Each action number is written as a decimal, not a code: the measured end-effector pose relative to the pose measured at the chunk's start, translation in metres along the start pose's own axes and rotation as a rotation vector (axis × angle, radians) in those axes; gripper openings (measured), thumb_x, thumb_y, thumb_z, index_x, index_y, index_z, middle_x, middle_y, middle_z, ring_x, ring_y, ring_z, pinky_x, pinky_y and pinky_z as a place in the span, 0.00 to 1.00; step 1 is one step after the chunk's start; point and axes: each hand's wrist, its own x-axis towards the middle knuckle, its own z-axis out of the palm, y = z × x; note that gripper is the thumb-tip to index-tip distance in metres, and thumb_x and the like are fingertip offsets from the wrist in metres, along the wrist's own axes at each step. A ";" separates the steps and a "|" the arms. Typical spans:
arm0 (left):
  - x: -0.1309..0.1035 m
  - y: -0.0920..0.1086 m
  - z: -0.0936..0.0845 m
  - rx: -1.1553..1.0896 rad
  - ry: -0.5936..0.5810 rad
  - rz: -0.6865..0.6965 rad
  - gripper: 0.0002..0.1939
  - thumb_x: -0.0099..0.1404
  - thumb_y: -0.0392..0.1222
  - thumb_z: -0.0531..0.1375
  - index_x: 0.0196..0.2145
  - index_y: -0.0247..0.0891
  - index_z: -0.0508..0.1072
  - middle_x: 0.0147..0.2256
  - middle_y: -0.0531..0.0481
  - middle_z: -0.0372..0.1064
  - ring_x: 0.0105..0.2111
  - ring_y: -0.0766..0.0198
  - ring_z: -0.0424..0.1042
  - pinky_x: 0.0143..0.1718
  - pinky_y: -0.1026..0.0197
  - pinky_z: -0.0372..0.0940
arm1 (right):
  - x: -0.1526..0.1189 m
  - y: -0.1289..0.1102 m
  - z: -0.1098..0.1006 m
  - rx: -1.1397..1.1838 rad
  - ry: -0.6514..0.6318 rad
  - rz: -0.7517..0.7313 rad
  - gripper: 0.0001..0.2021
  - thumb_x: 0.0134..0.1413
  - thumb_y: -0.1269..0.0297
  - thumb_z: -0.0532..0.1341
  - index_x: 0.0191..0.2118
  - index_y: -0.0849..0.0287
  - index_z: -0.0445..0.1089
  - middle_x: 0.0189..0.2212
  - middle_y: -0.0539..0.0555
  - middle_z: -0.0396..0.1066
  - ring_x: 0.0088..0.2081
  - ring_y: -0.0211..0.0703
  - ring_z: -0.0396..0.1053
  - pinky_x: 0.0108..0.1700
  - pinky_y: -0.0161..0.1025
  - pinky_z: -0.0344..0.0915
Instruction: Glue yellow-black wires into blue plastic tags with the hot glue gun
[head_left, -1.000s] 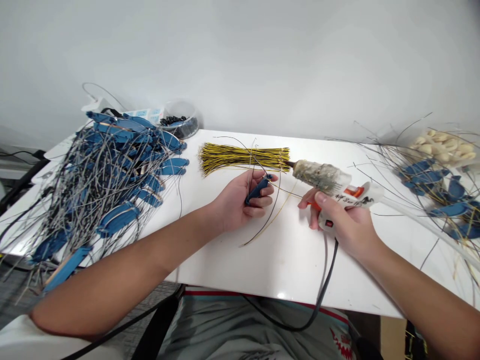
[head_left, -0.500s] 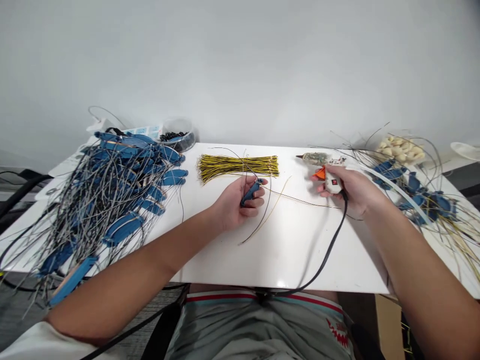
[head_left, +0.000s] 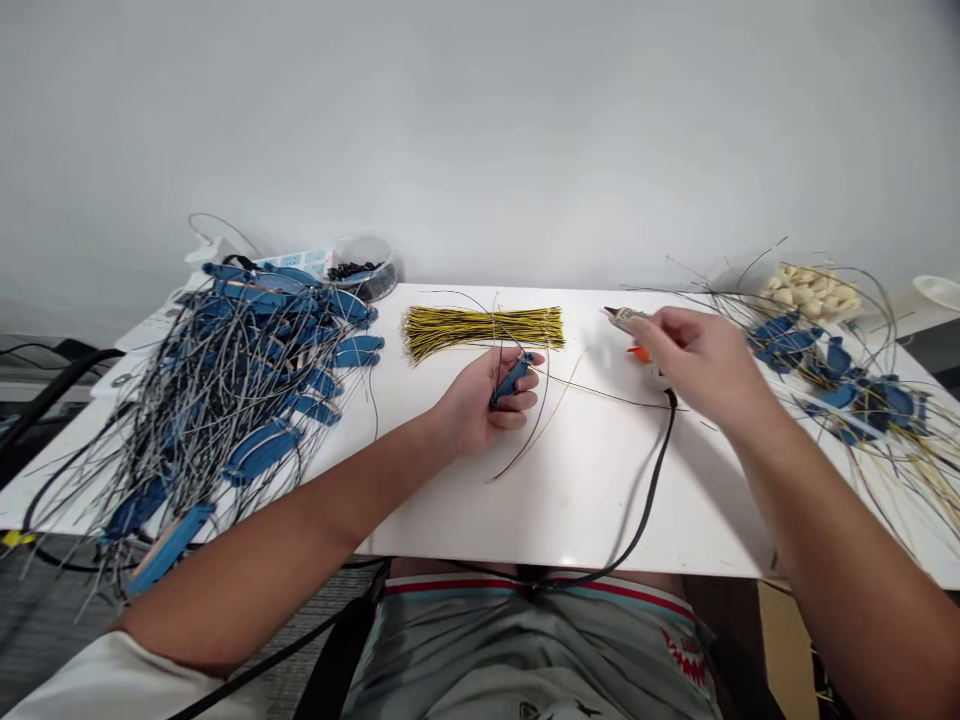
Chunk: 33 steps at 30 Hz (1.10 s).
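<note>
My left hand (head_left: 474, 402) is closed round a small blue plastic part (head_left: 511, 382), palm up, above the middle of the table. Thin black and yellow wires (head_left: 592, 389) trail from this part to the right and down. Over on the right, my right hand (head_left: 701, 362) grips a hot glue gun (head_left: 627, 317) from above, round its body. Its dark nozzle points left, and an orange trigger (head_left: 639, 353) shows below my fingers. Most of the gun is hidden behind the hand. Just beyond my left hand lies a bundle of yellow and black wires (head_left: 480, 328).
A large heap of blue parts with grey wires (head_left: 259, 450) covers the table's left side. Behind it stands a clear tub (head_left: 384, 278) of small black pieces. More wired blue parts (head_left: 896, 400) and a pile of cream pieces (head_left: 810, 292) lie right. The gun's black cord (head_left: 651, 500) runs over the front edge.
My right hand has shifted from the glue gun's handle to over its body, palm down, and now covers much of it. My left hand still holds the blue part. The view has shifted slightly.
</note>
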 end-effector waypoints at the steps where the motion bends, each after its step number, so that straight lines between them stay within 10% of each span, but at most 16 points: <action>1: -0.001 -0.001 0.001 0.002 0.000 -0.006 0.08 0.70 0.41 0.57 0.41 0.34 0.72 0.27 0.56 0.51 0.18 0.74 0.48 0.12 0.75 0.42 | -0.006 -0.012 0.010 0.108 -0.041 -0.096 0.20 0.67 0.47 0.59 0.33 0.58 0.73 0.22 0.50 0.64 0.25 0.39 0.58 0.28 0.38 0.52; 9: -0.006 -0.005 0.011 -0.017 -0.041 -0.031 0.07 0.69 0.41 0.58 0.38 0.34 0.71 0.27 0.56 0.51 0.19 0.74 0.47 0.13 0.74 0.42 | -0.042 -0.039 0.065 0.277 -0.221 -0.254 0.08 0.67 0.57 0.63 0.40 0.57 0.72 0.22 0.45 0.56 0.24 0.36 0.54 0.28 0.36 0.52; 33: -0.011 -0.006 0.017 -0.120 -0.046 -0.211 0.10 0.71 0.40 0.57 0.32 0.34 0.66 0.27 0.54 0.51 0.20 0.74 0.45 0.14 0.76 0.38 | -0.045 -0.034 0.061 0.237 -0.134 -0.256 0.05 0.61 0.63 0.66 0.35 0.57 0.73 0.21 0.47 0.67 0.21 0.33 0.59 0.22 0.33 0.56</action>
